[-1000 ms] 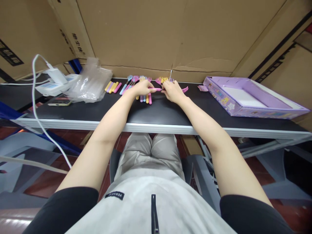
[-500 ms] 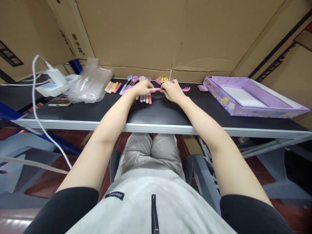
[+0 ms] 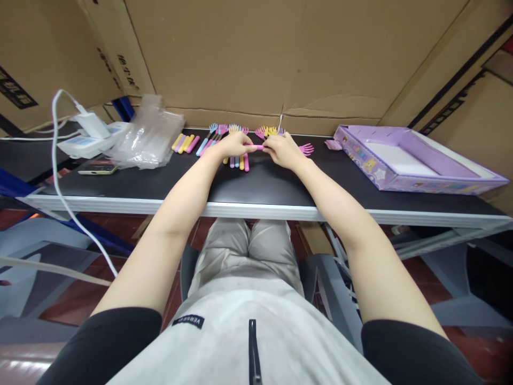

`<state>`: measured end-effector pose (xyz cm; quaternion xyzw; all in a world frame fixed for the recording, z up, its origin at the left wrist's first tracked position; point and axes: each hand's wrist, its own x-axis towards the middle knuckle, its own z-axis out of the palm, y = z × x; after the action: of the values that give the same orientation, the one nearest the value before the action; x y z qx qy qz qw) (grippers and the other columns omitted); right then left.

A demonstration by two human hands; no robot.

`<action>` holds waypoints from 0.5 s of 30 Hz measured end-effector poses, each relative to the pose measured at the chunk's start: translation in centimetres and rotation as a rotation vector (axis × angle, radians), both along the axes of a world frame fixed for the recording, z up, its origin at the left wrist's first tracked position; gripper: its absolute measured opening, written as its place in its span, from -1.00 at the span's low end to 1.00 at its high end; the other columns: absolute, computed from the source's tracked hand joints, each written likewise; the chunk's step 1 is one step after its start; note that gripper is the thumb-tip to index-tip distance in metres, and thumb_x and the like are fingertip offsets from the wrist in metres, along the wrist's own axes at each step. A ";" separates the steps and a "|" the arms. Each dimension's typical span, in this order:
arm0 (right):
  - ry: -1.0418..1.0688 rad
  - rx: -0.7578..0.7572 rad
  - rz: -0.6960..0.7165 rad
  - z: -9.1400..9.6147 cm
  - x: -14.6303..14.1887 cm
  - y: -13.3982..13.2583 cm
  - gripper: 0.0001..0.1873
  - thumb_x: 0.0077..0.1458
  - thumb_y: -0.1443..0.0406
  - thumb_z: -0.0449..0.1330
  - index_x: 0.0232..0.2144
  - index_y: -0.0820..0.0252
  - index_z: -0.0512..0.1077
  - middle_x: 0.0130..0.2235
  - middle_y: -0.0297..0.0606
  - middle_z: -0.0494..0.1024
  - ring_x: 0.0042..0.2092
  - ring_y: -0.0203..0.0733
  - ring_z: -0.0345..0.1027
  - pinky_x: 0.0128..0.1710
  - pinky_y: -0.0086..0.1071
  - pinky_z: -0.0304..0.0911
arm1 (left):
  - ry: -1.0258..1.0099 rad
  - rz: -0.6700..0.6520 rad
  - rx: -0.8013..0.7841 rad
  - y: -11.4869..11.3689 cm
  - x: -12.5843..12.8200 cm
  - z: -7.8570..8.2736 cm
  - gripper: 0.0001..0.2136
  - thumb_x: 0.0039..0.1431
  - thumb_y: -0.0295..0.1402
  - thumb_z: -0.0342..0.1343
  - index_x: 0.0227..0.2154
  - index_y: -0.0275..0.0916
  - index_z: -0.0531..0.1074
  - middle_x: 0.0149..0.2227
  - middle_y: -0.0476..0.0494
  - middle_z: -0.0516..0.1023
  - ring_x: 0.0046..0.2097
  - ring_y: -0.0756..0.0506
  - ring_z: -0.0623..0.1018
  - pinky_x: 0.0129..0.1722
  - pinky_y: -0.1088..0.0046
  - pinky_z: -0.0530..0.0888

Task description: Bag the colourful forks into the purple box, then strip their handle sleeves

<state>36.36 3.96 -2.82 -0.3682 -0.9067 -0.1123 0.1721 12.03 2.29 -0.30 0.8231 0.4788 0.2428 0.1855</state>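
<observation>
Knees sit just under the table's near edge, and past it I have both arms stretched to the far part of the black top. My left hand pinches one end of a pink handle and my right hand pinches the other, so the handle lies level between them, just above a row of coloured handles. To work it cleanly I judge the fingertips should grip near the ends, wrists low, pressing straight along the handle and never bending it. A pink pronged head shows just right of my right hand; I cannot tell whether it is joined. More pronged pieces lie behind, against the cardboard wall.
</observation>
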 end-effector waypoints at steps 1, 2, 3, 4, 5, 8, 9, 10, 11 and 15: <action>0.002 -0.004 -0.014 0.0 -0.1 0.1 -0.56 0.55 0.26 -0.01 0.09 0.22 0.67 0.08 0.16 0.70 0.18 0.28 0.50 0.25 0.12 0.17 | 0.000 -0.001 -0.001 0.0 0.0 0.0 -0.51 0.24 0.17 0.37 -0.45 -0.20 0.57 -0.55 0.00 0.40 -0.35 -0.09 0.37 -0.24 0.30 0.24; 0.006 -0.003 -0.024 -0.1 -0.2 0.1 -0.57 0.55 0.27 0.00 0.08 0.23 0.66 0.08 0.16 0.70 0.19 0.28 0.50 0.25 0.12 0.16 | 0.001 -0.003 -0.002 0.0 0.0 0.0 -0.52 0.24 0.16 0.36 -0.45 -0.20 0.56 -0.55 0.01 0.40 -0.35 -0.09 0.37 -0.24 0.30 0.23; 0.012 0.002 -0.028 -0.1 -0.2 0.2 -0.59 0.54 0.28 0.01 0.07 0.22 0.66 0.08 0.16 0.69 0.20 0.28 0.49 0.26 0.12 0.16 | 0.003 -0.004 -0.003 0.1 0.0 0.0 -0.53 0.24 0.15 0.36 -0.45 -0.19 0.55 -0.55 0.01 0.39 -0.35 -0.09 0.36 -0.24 0.30 0.23; 0.018 0.010 -0.024 -0.2 -0.2 0.3 -0.61 0.53 0.28 0.03 0.07 0.21 0.65 0.07 0.15 0.69 0.20 0.28 0.48 0.25 0.12 0.16 | 0.006 -0.005 -0.003 0.2 0.0 0.0 -0.54 0.24 0.13 0.35 -0.46 -0.19 0.54 -0.55 0.02 0.38 -0.36 -0.09 0.36 -0.25 0.30 0.22; 0.024 0.021 -0.016 -0.2 -0.3 0.3 -0.64 0.53 0.29 0.05 0.07 0.20 0.63 0.06 0.13 0.69 0.19 0.28 0.48 0.25 0.11 0.16 | 0.009 -0.006 -0.003 0.2 0.0 -0.1 -0.56 0.24 0.12 0.34 -0.46 -0.18 0.53 -0.55 0.02 0.38 -0.36 -0.09 0.36 -0.25 0.30 0.22; 0.015 0.043 -0.013 -0.2 -0.3 0.3 -0.72 0.50 0.31 0.09 0.07 0.17 0.58 0.03 0.10 0.67 0.16 0.28 0.48 0.24 0.09 0.17 | 0.012 -0.016 0.000 0.5 -0.1 -0.2 -0.55 0.23 0.13 0.33 -0.47 -0.17 0.52 -0.54 0.01 0.40 -0.36 -0.09 0.35 -0.25 0.30 0.23; 0.003 0.042 -0.026 -0.2 -0.3 0.2 -0.73 0.50 0.31 0.10 0.06 0.17 0.57 0.04 0.10 0.67 0.15 0.28 0.48 0.24 0.08 0.17 | 0.011 -0.020 -0.001 0.5 -0.1 -0.3 -0.54 0.23 0.15 0.33 -0.47 -0.17 0.51 -0.54 0.01 0.41 -0.37 -0.09 0.35 -0.25 0.30 0.22; -0.009 0.037 -0.040 -0.1 -0.3 0.1 -0.75 0.50 0.31 0.10 0.06 0.17 0.55 0.04 0.10 0.66 0.14 0.27 0.48 0.23 0.06 0.17 | 0.010 -0.023 -0.003 0.6 -0.1 -0.3 -0.53 0.22 0.16 0.33 -0.47 -0.17 0.51 -0.54 0.01 0.41 -0.37 -0.08 0.34 -0.25 0.30 0.21; -0.018 0.033 -0.052 -0.1 -0.3 0.1 -0.75 0.51 0.30 0.09 0.05 0.17 0.55 0.04 0.10 0.66 0.13 0.26 0.49 0.23 0.05 0.16 | 0.008 -0.025 -0.008 0.6 -0.1 -0.4 -0.52 0.22 0.17 0.34 -0.48 -0.18 0.52 -0.55 0.01 0.40 -0.38 -0.08 0.33 -0.26 0.30 0.21; -0.016 0.031 -0.015 -0.2 -0.1 0.1 -0.70 0.54 0.26 0.07 0.04 0.19 0.59 0.04 0.11 0.67 0.12 0.23 0.48 0.19 0.01 0.17 | -0.021 -0.020 -0.028 0.5 -0.1 -0.3 -0.54 0.23 0.11 0.39 -0.49 -0.18 0.52 -0.56 0.01 0.38 -0.38 -0.08 0.32 -0.26 0.29 0.19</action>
<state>36.27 4.09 -3.01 -0.3712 -0.9035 -0.1307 0.1696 11.94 2.75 -0.63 0.8225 0.4718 0.2430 0.2046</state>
